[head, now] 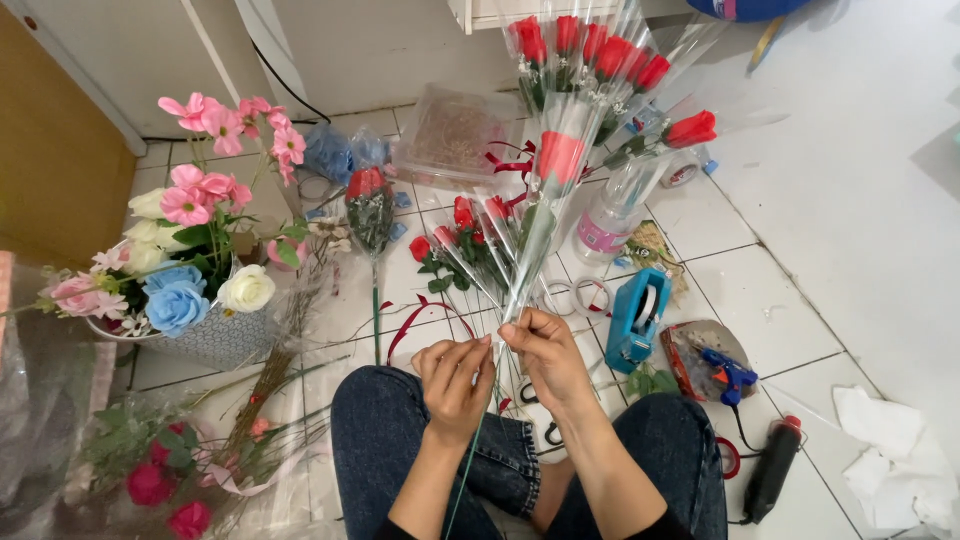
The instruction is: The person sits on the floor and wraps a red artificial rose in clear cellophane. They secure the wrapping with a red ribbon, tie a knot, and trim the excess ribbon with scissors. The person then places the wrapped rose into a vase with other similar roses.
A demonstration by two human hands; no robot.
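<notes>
A person sits cross-legged on a white tiled floor (770,290), knees in blue jeans, working over the lap. The right hand (548,352) pinches the base of the clear plastic sleeve around a single red rose (560,155), fingers closed tight on the wrap just where it narrows to the stem. The rose stands nearly upright, leaning a little away from the person, its bloom well above the hands. The left hand (452,378) is just beside the right, fingers curled in and touching the thin green stem (468,470) below the sleeve; whether it truly grips the stem or only steadies it is hard to tell from this angle.

Behind the rose lie more wrapped red roses (590,50) in a fan, and a smaller bunch (465,240) rests on the floor near the knees. To the right sit a blue tape dispenser (637,320), a blue glue gun (728,372) and a clear plastic bottle (610,215). On the left stands a pot of pink, white and blue flowers (190,270).
</notes>
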